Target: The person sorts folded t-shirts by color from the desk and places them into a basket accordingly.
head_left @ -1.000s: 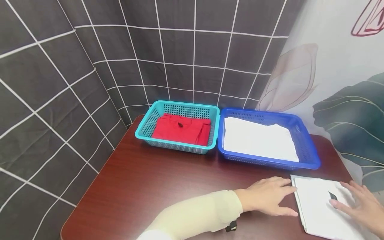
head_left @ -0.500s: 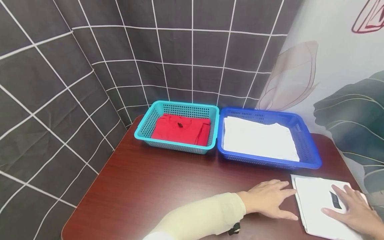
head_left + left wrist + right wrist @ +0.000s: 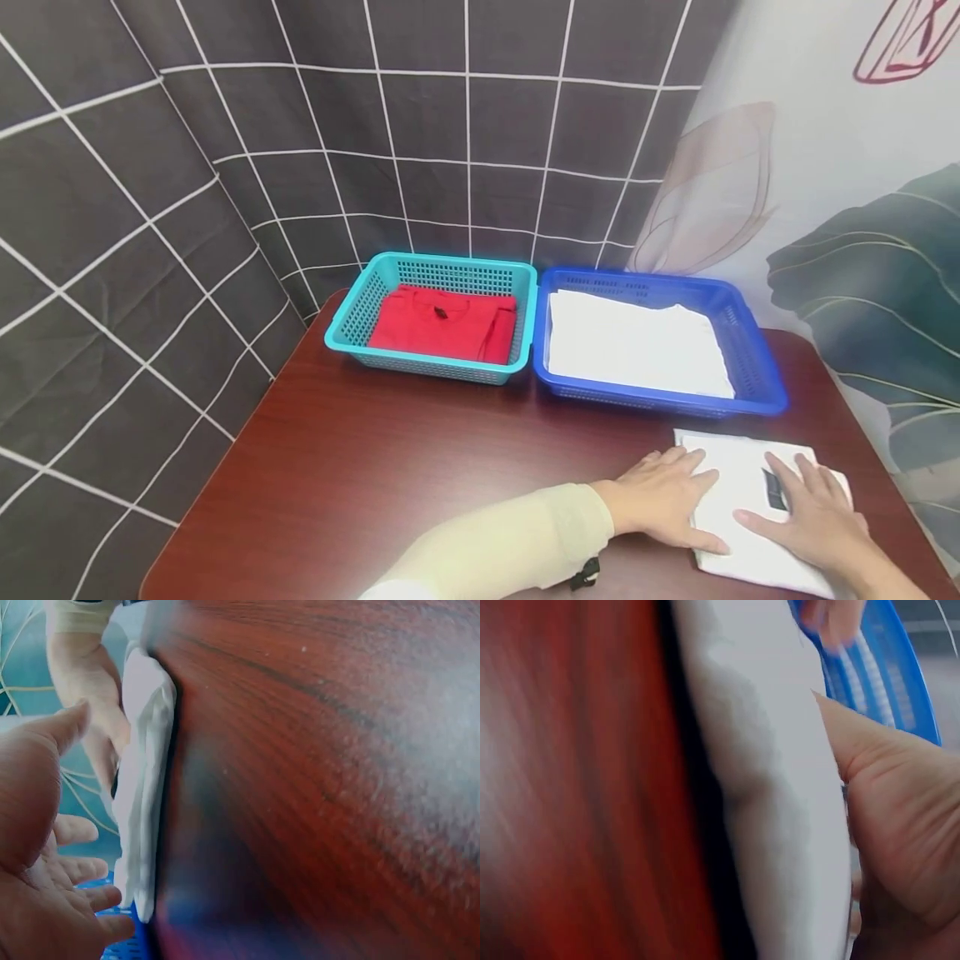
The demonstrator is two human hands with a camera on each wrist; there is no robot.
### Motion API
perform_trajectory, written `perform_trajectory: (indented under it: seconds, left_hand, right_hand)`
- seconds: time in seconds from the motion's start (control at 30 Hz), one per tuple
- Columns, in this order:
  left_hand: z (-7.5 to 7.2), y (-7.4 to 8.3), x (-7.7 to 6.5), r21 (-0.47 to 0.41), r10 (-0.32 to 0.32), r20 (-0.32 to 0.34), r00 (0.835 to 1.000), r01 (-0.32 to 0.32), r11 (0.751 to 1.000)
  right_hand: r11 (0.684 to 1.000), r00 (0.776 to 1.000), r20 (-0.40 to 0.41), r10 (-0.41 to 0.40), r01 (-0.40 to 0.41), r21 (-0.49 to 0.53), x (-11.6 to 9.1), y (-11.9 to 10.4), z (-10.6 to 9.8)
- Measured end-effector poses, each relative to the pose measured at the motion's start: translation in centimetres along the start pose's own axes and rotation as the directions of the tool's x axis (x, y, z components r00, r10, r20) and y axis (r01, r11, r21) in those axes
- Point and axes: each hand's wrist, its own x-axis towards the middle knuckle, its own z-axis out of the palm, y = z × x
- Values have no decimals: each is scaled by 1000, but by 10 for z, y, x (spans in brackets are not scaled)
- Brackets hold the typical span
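A folded white shirt (image 3: 731, 475) with a dark label lies flat on the table's right side. My right hand (image 3: 813, 517) rests on top of it, fingers spread, over the label. At its left edge is my left hand (image 3: 663, 500), fingers extended and spread, the fingertips reaching the cloth. In the left wrist view the shirt's layered edge (image 3: 146, 757) stands beside the straight fingers of my left hand (image 3: 52, 862). The right wrist view shows the thick white fold (image 3: 780, 765) against my right hand (image 3: 907, 825); most of its fingers are hidden there.
A turquoise basket (image 3: 416, 362) at the back holds a folded red shirt (image 3: 442, 329). Touching its right side, a blue basket (image 3: 761, 367) holds folded white cloth (image 3: 637, 346). Both stand on the brown table (image 3: 390, 450), before a dark grid-patterned curtain (image 3: 420, 125).
My right hand has come down onto the white shirt and moved left. The shirt has slid left toward my left hand, which now meets its edge. The head view has turned slightly right.
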Motion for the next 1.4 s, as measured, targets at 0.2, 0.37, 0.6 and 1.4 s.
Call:
perform_trajectory:
  seconds: [0.2,0.37,0.6,1.4]
  left_hand:
    - [11,3,-1,52,-37,-9,999,37,998]
    - [16,2,-6,81,-108,26,994,105,991]
    - [21,-5,-10,64,-166,38,985,164,984]
    - [28,-34,-35,-33,-158,47,986,160,987]
  right_hand:
    - [999,997,-63,-47,45,-26,-3,-41,6]
    - [999,998,-53,-33,32,-24,-6,-61,9]
    - [997,995,-67,-76,76,0,-7,-60,7]
    - [977,986,-77,-150,160,143,-19,-51,20]
